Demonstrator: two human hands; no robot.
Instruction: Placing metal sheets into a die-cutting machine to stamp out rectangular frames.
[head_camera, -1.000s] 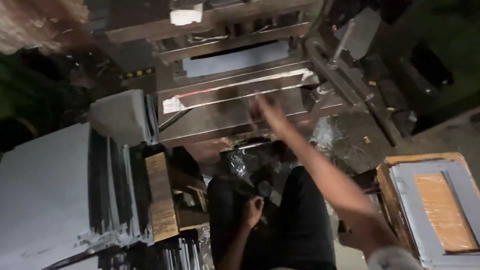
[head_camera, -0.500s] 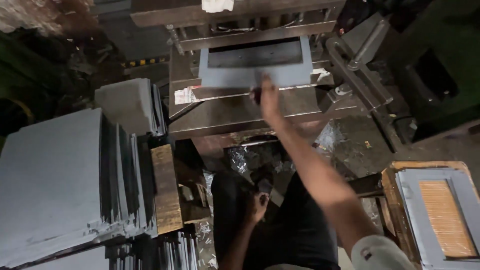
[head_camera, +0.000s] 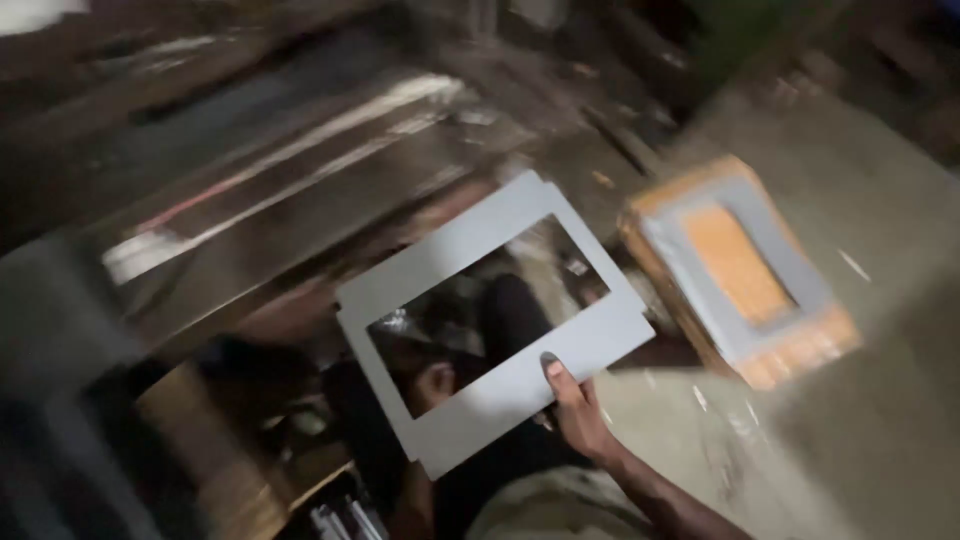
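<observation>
frame of grey card (head_camera: 500, 310), flat, rectangular with a big rectangular window cut out of the middle, notched corners at its far end, sits mid-picture, tilted with its long side running up to the right. right hand (head_camera: 578, 412) grips it at the near right edge, thumb (head_camera: 553, 369) pressed on top of the grey face, other fingers hidden under the card. card is held in the air above the lap, not resting on anything visible.

left hand (head_camera: 436, 385) shows through the window of the card, low by the dark trousers (head_camera: 505, 320); blurred, cannot tell if it is curled or loose, or whether it holds anything.

to the right, on the pale floor (head_camera: 880, 260), a brown wooden box (head_camera: 800, 350) with a stack of the same grey cut frames (head_camera: 745, 330) on top, orange-brown showing through their window. box is near the held card but apart from it.

behind the card, a metal press bed (head_camera: 300, 190), shiny, streaked with motion blur, with a pale strip at its left end that could be a label, too smeared to tell. lower left, brownish wooden block (head_camera: 215, 455), blurred. whole view is smeared by head motion.
</observation>
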